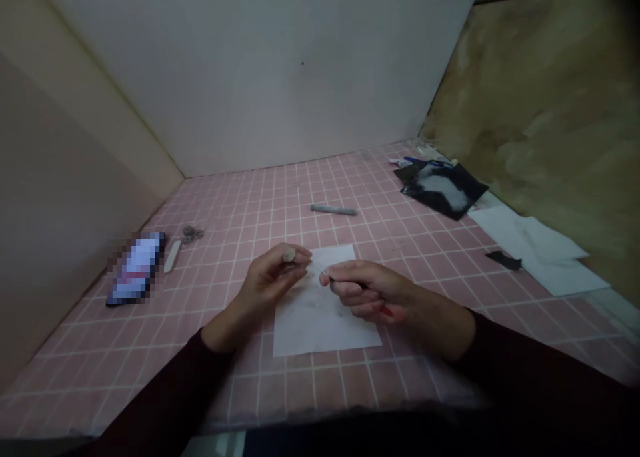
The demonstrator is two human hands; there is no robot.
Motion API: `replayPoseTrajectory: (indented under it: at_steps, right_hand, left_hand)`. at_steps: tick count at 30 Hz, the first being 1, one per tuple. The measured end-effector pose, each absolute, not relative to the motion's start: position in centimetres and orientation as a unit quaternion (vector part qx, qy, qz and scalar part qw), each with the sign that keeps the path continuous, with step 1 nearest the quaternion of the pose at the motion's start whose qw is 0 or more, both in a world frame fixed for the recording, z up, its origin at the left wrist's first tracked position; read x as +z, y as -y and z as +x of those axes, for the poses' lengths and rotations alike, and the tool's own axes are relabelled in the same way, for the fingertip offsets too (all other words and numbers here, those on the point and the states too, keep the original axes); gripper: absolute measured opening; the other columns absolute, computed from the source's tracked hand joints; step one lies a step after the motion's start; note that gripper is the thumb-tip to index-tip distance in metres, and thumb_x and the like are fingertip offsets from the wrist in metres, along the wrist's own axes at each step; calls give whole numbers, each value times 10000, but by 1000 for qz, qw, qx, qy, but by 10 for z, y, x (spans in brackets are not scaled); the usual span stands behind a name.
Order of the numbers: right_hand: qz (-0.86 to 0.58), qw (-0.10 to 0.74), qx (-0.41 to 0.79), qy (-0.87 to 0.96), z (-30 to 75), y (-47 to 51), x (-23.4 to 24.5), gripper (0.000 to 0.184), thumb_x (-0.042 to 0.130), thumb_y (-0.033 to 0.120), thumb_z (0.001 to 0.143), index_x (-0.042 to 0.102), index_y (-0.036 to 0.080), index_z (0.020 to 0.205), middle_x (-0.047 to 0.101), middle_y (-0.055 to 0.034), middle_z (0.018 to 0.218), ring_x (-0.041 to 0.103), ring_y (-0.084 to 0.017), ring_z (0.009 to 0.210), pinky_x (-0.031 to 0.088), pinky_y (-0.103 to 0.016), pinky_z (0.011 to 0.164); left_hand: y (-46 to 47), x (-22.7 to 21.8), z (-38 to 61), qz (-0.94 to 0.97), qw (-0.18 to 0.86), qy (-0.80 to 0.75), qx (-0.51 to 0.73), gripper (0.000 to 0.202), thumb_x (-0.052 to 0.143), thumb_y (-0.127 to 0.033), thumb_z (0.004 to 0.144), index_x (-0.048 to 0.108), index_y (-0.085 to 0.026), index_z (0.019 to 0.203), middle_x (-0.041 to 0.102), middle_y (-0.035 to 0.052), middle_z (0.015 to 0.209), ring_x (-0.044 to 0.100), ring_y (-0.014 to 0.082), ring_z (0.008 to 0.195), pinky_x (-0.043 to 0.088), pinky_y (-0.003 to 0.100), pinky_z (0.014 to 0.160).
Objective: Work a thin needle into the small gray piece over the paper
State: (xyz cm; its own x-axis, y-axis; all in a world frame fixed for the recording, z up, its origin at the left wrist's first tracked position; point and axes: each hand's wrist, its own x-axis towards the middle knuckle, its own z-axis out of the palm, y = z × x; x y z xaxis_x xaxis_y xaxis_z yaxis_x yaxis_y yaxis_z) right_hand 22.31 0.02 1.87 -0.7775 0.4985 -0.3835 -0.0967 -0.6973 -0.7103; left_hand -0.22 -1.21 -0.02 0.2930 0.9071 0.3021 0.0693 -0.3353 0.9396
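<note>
My left hand point(275, 273) is closed in a pinch above a white sheet of paper point(320, 327). What lies between its fingertips is too small to make out. A pale patch, perhaps a ring or tape, shows on one of its fingers. My right hand point(367, 287) is wrapped around a thin tool with a dark shaft and a red part point(387, 311) showing by the palm. The tool's tip points at the left fingertips, a small gap away. Faint grey specks or smudges mark the paper.
A grey stick point(333, 209) lies beyond the paper. At left are a phone point(136, 270), a white strip point(173, 256) and small grey rings point(192, 235). At right lie dark sandpaper-like sheets point(467, 182), a black scrap point(504, 260) and white papers point(560, 280). Walls enclose the pink-checked table point(240, 210).
</note>
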Motion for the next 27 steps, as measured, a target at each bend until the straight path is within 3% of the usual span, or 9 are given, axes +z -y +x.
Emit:
replayPoseTrajectory:
  at_steps: [3, 6, 11, 14, 16, 18, 21, 23, 27]
  right_hand:
    - [-272, 170, 885, 337, 222, 0, 18, 209, 390, 204, 956, 576, 137, 890, 331, 115, 507, 82, -35, 367, 112, -146, 325]
    - [-300, 176, 796, 496, 218, 6, 13, 232, 414, 281, 974, 598, 152, 917, 366, 105, 489, 176, -45, 343, 183, -169, 346]
    - [-374, 217, 315, 845, 217, 16, 1, 230, 394, 127, 926, 624, 123, 929, 600, -52, 725, 503, -137, 613, 379, -265, 588]
    - [-363, 193, 211, 887, 217, 20, -2, 273, 358, 47, 880, 613, 103, 961, 637, -103, 814, 517, -163, 663, 381, -298, 617]
    - [-361, 210, 263, 870, 216, 20, 0, 237, 384, 77, 895, 616, 111, 933, 619, -80, 773, 510, -150, 644, 388, -289, 616]
    - [-358, 232, 408, 807, 217, 17, 4, 213, 411, 154, 935, 619, 128, 894, 561, -22, 664, 470, -116, 560, 377, -248, 557]
    - [-326, 214, 709, 588, 219, 9, 13, 225, 406, 243, 969, 600, 150, 902, 384, 80, 531, 245, -57, 388, 238, -178, 389]
    - [-295, 194, 832, 427, 221, 4, 17, 205, 394, 236, 965, 573, 153, 912, 315, 109, 533, 107, -42, 372, 135, -161, 340]
    - [-282, 186, 853, 399, 221, 3, 16, 200, 413, 256, 968, 579, 149, 941, 350, 108, 533, 113, -33, 356, 134, -157, 332]
  left_hand:
    - [13, 1, -2, 667, 457, -356, 469, 88, 677, -182, 880, 695, -199, 965, 647, 57, 1076, 633, 175, 1034, 494, 314, 939]
    - [14, 1, -2, 617, 512, -378, 463, 123, 712, -201, 856, 694, -197, 978, 677, 41, 996, 653, 153, 945, 510, 275, 869]
    - [10, 1, 1, 531, 585, -419, 447, 157, 748, -248, 823, 703, -153, 938, 684, 22, 802, 616, 94, 689, 497, 209, 678]
    - [9, 1, 2, 517, 597, -424, 443, 153, 743, -257, 824, 710, -142, 920, 649, 2, 684, 580, 83, 612, 475, 198, 623]
    - [9, 1, 1, 513, 594, -428, 447, 151, 752, -251, 817, 710, -151, 922, 662, 5, 726, 590, 83, 637, 482, 198, 640]
    - [10, 1, 0, 527, 586, -422, 448, 152, 761, -245, 810, 710, -164, 929, 679, 17, 811, 616, 93, 710, 497, 203, 685]
    - [10, 1, -1, 578, 545, -396, 460, 134, 746, -227, 827, 713, -192, 953, 682, 31, 937, 642, 119, 860, 510, 220, 781]
    - [10, 1, -2, 609, 510, -377, 477, 106, 733, -203, 838, 715, -202, 943, 671, 37, 1005, 641, 136, 944, 509, 237, 844]
    - [12, 1, -1, 606, 516, -367, 481, 109, 716, -189, 851, 705, -206, 958, 669, 44, 1039, 644, 158, 988, 507, 277, 897]
